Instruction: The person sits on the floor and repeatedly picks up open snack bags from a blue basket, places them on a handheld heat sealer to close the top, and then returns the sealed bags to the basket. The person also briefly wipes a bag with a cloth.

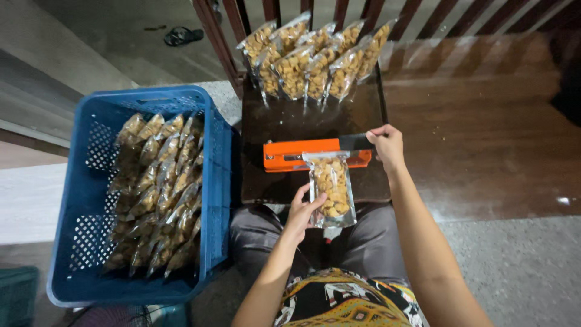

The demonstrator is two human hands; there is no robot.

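left hand pinches the clear snack pouch by its left edge, pouch lengthwise toward the orange heat sealer, mouth under its bar, right hand gripping the sealer's black handle.

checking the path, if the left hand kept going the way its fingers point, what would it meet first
The left hand already touches the clear snack pouch; pushing on, it would probably meet the orange sealer next, though depth is unclear.

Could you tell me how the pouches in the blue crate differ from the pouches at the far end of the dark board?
The pouches in the blue crate are many, packed in overlapping rows; the pouches on the board are few, leaning against the wooden railing. The crate sits beside the person; the board lies ahead. Both groups are clear pouches of tan snack pieces.
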